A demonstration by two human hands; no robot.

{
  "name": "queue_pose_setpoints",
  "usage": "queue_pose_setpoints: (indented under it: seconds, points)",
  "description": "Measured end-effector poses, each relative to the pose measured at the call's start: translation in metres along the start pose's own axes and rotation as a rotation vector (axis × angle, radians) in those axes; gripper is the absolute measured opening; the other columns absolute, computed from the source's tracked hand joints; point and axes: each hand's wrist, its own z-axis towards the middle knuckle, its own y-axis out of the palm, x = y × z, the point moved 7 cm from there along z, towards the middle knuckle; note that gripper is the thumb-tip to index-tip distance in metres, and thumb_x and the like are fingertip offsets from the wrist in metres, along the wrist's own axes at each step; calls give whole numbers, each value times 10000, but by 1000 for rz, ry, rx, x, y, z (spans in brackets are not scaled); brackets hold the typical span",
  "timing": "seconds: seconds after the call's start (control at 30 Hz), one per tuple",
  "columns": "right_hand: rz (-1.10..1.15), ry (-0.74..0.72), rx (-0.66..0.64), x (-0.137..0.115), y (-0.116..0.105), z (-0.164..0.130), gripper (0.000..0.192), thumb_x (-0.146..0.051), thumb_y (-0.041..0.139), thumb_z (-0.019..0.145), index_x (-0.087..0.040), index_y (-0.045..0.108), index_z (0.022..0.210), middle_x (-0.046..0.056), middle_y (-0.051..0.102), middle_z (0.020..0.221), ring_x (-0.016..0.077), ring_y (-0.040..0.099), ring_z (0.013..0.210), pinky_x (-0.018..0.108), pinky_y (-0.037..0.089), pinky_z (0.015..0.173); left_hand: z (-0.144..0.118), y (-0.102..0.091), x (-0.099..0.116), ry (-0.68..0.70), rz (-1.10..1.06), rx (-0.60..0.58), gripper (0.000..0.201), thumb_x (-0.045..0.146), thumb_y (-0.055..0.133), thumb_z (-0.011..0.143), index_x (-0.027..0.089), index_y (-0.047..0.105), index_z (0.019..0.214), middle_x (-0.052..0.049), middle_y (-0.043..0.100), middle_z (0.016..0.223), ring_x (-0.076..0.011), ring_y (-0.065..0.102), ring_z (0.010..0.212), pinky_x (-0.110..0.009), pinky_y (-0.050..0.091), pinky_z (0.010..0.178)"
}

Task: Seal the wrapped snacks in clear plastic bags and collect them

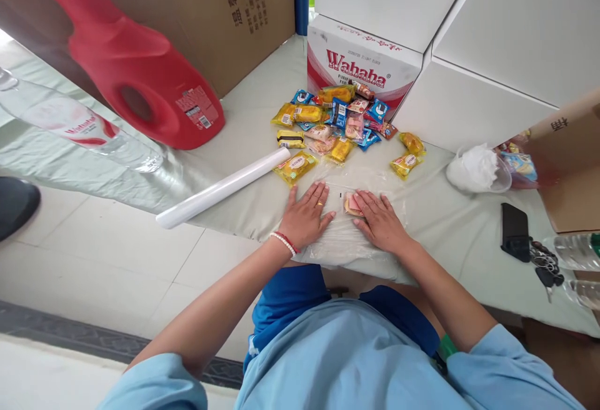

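Observation:
A sheet of clear plastic film [335,238] lies spread on the cloth-covered table in front of me. My left hand [305,215] rests flat on the film's left side, fingers stretched out. On the right side my right hand [379,219] presses down with its fingers extended, partly covering a small pink and tan packaged snack [352,204]. Whether the snack is under or on top of the film I cannot tell. Beyond my hands sits a pile of wrapped snacks [341,116] in yellow, blue and pink. A white roll [222,188] lies left of my left hand.
A red jug [140,79] and a clear water bottle [84,124] are at the left. White boxes [487,104] and a Wahaha carton [363,63] stand behind the snacks. On the right are a plastic cup [478,169], a phone [514,232], keys [546,266] and bottles [579,250].

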Motion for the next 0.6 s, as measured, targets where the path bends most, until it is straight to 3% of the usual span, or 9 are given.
queue_pose_setpoints:
  seconds: [0.1, 0.17, 0.27, 0.4, 0.47, 0.6]
  points:
    - [16, 7, -40, 3, -1, -1, 669, -486, 376, 1083, -286, 193, 1694, 121, 288, 1722, 295, 285, 1589, 652, 141, 1271, -5, 0, -2, -34, 1, 11, 681, 510, 297, 1067, 151, 330, 1644, -147, 301, 1710, -303, 279, 1599, -640, 68, 1296]
    - [59, -16, -107, 7, -4, 2, 638, -511, 358, 1083, -296, 262, 1677, 109, 315, 1713, 298, 284, 1590, 664, 150, 1266, -6, 1, -1, -34, -7, 13, 704, 534, 311, 1060, 149, 320, 1649, -152, 294, 1712, -314, 275, 1599, -643, 65, 1296]
    - [206, -2, -118, 28, -22, 25, 573, -534, 327, 1081, -277, 484, 1569, 106, 486, 1621, 280, 419, 1522, 569, 325, 1234, -7, 1, -2, -31, -18, 7, 748, 586, 328, 1046, 145, 316, 1650, -153, 287, 1715, -320, 267, 1601, -643, 62, 1298]
    - [276, 252, 128, 86, -55, 98, 477, -481, 439, 1030, -183, 689, 1306, 161, 735, 1247, 289, 704, 1127, 471, 539, 1015, -5, 0, -2, -41, -22, -9, 740, 589, 315, 1050, 145, 331, 1642, -141, 286, 1718, -311, 267, 1601, -646, 80, 1298]
    - [213, 406, 189, 107, -61, 141, 401, -435, 491, 1004, -166, 727, 1183, 169, 762, 1119, 314, 715, 1038, 484, 548, 956, -5, -1, -2, -38, -20, -11, 735, 585, 312, 1052, 151, 326, 1645, -139, 295, 1716, -314, 267, 1601, -645, 97, 1296]
    - [252, 674, 254, 128, -57, 207, 386, -466, 694, 891, -124, 727, 1066, 227, 747, 1090, 347, 696, 1060, 474, 535, 923, -5, -1, -3, -36, -9, -2, 726, 575, 328, 1051, 172, 309, 1655, -145, 318, 1707, -323, 279, 1595, -644, 111, 1291]
